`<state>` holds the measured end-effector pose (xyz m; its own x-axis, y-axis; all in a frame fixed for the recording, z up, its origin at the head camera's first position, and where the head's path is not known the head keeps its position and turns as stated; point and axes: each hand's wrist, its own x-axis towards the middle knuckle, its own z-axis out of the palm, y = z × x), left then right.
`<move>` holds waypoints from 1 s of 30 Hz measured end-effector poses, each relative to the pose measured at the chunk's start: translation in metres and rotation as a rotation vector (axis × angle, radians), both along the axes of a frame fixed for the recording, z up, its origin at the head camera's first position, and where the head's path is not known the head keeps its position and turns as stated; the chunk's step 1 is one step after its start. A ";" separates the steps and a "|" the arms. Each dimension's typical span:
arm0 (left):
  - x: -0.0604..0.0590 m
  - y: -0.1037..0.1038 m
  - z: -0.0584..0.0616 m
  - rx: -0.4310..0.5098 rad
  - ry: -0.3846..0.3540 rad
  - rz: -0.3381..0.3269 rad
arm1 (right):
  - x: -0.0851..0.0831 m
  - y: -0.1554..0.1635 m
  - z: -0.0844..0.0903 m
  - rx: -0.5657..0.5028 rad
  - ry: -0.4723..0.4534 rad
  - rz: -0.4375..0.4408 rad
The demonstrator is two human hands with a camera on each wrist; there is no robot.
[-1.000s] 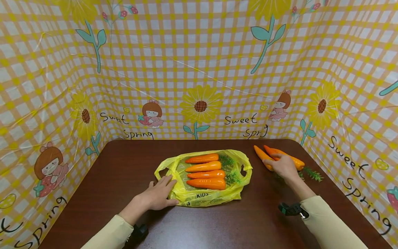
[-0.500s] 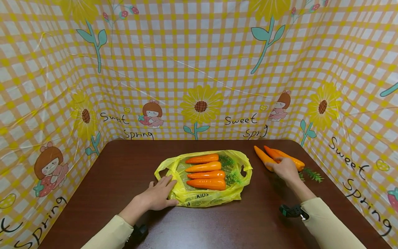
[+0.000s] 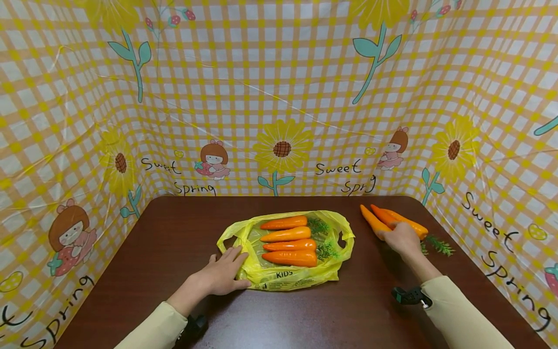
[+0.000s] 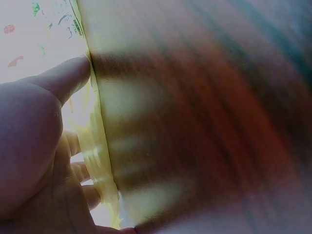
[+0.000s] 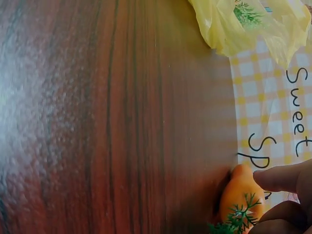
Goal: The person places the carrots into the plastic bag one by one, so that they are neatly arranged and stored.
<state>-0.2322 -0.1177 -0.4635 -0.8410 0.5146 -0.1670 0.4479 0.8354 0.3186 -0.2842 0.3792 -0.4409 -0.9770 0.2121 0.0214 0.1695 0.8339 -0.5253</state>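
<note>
A yellow plastic bag (image 3: 279,278) lies flat on the brown table (image 3: 174,232) with several orange toy carrots (image 3: 289,246) inside it. My left hand (image 3: 224,275) rests flat on the bag's left end (image 4: 100,146), fingers straight. At the back right lie two more carrots (image 3: 392,220) with green tops (image 3: 438,245). My right hand (image 3: 401,238) is over their thick ends, fingers curled around the nearer carrot (image 5: 239,195).
Checked yellow sheeting with flowers and "Sweet Spring" lettering (image 3: 279,121) walls the table at the back and both sides. Bare tabletop lies in front of the bag (image 3: 305,315) and at the left.
My right hand has drawn slightly back and right over the carrots, and the nearer carrot has shifted a little with it. The left hand and the bag have stayed put.
</note>
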 end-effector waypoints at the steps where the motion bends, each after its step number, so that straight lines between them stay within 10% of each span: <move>1: 0.000 0.000 0.000 0.000 0.000 0.000 | 0.000 0.000 0.000 0.007 -0.003 -0.005; 30: 0.000 0.000 -0.002 0.001 0.008 -0.005 | 0.000 0.015 0.004 0.043 -0.124 -0.001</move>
<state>-0.2327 -0.1175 -0.4651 -0.8395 0.5193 -0.1601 0.4548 0.8327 0.3159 -0.2843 0.3941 -0.4371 -0.9725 0.2148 -0.0902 0.2319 0.8549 -0.4641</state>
